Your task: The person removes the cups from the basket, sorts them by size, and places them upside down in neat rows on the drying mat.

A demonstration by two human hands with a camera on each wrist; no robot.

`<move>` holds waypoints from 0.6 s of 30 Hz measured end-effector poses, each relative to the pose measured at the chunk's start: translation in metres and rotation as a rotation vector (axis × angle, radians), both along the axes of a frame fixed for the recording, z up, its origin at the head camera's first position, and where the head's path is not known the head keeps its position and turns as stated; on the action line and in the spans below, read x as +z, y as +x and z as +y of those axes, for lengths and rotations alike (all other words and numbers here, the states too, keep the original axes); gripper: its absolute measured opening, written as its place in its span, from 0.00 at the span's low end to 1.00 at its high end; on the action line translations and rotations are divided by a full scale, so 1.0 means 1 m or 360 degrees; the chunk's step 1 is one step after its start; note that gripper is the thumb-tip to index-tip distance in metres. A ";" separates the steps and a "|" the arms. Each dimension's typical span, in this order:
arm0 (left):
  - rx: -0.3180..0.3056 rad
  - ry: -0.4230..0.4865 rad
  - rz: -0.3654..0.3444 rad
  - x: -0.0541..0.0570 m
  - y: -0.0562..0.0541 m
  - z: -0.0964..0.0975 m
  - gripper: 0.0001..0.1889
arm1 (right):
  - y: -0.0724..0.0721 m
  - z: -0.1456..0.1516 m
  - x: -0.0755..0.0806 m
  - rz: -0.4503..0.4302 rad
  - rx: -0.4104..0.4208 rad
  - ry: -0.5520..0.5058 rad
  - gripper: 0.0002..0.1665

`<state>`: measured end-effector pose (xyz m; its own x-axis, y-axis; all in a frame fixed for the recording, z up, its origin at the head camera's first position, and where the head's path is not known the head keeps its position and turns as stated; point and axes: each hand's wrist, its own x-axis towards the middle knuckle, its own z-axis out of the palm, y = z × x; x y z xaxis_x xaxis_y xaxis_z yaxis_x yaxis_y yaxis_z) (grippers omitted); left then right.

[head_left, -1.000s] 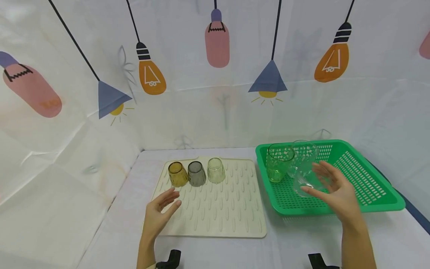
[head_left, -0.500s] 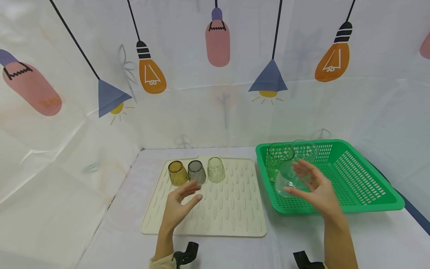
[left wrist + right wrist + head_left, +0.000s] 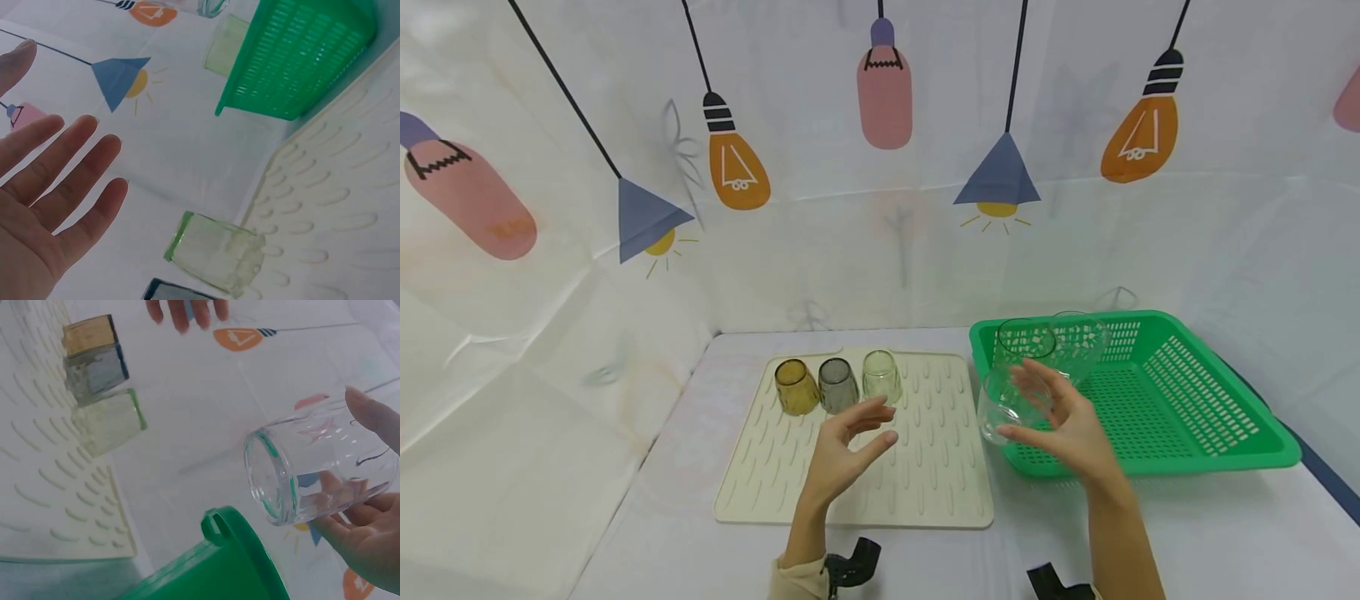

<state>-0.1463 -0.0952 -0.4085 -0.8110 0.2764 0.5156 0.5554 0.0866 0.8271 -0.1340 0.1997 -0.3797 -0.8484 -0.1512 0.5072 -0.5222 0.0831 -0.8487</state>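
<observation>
lamp-printed sheet [image 3: 880, 267] behind; white worktop [image 3: 955, 558] in front. green perforated basket [image 3: 1187, 464] on the right; cream ridged mat [image 3: 936, 467] lying flat to its left. right hand [image 3: 1067, 429] at the basket's left side, thumb and fingers curled round the clear glass [image 3: 312, 456]. left hand [image 3: 842, 454] over the mat, thumb well apart from fingers, nothing held. in the basket, green-tinted glass [image 3: 1009, 354] and second glass [image 3: 1086, 354], both partly hidden. smallest: amber cup [image 3: 796, 392], grey cup [image 3: 838, 390], pale green cup [image 3: 880, 377], in a row near the mat's far edge. handling, by judgement: fairly light, stiff, slippery, easily chipped. best held round mid-wall, thumb opposite fingers, clear of the rim.
</observation>
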 end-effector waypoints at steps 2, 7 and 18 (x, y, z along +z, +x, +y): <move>-0.0026 0.0015 -0.0007 0.002 0.000 0.004 0.23 | -0.001 -0.004 -0.001 -0.0005 0.0013 0.0010 0.49; -0.0052 0.0018 -0.0015 0.003 0.000 0.013 0.23 | -0.004 -0.016 -0.007 -0.0013 -0.0008 0.0081 0.49; -0.0047 -0.0022 -0.0068 0.004 0.001 0.026 0.24 | -0.006 -0.041 -0.012 -0.0130 -0.0016 0.0191 0.48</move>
<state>-0.1458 -0.0689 -0.4046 -0.8237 0.3074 0.4765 0.5219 0.0825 0.8490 -0.1405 0.1586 -0.3914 -0.8879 -0.1976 0.4155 -0.4506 0.1913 -0.8720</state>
